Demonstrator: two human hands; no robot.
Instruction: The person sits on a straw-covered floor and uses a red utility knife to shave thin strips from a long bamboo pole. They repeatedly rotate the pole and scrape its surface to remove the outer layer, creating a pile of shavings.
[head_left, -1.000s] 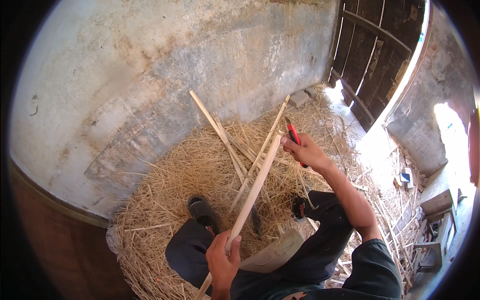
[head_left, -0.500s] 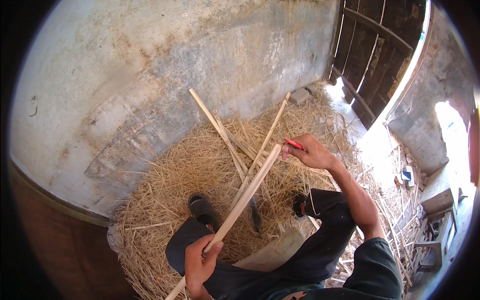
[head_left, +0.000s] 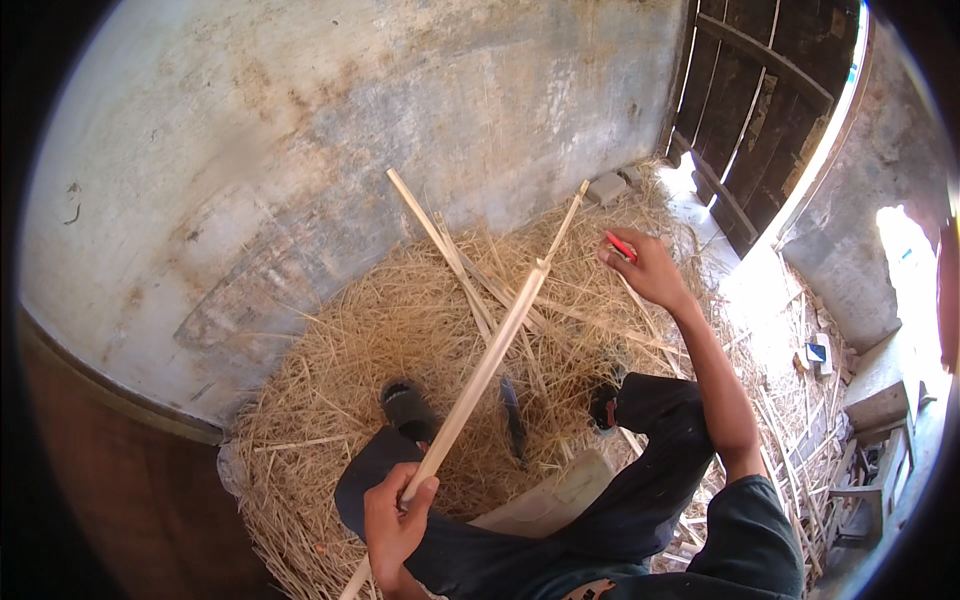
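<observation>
Pale wooden strip [head_left: 475, 385], one, long and narrow: held aslant above the straw-like litter [head_left: 330, 400], with a small curl at its far end. Hands, two, well apart. Left hand [head_left: 398, 510], one: clamped round the strip toward its near end, thumb uppermost. Right hand [head_left: 648, 272], one: clear of the strip, to the right of its far end, fingers closed on one red tool [head_left: 621, 245], mostly hidden by the grip. Long pale sticks standing out from the litter, two: first stick [head_left: 425, 220], left of the strip's far end; second stick [head_left: 567, 222], beyond that end. Other pieces too tangled to count. Dark bar [head_left: 513, 420], one: lying just right of the strip. Dark shoes, two: one left of the strip [head_left: 408, 408], one well to its right [head_left: 605, 402]. Pale block [head_left: 550, 495], one: right of the strip's near half. Stained wall [head_left: 300, 150], one: beyond the strip. Plank door [head_left: 750, 110], one: far beyond, rightward.
</observation>
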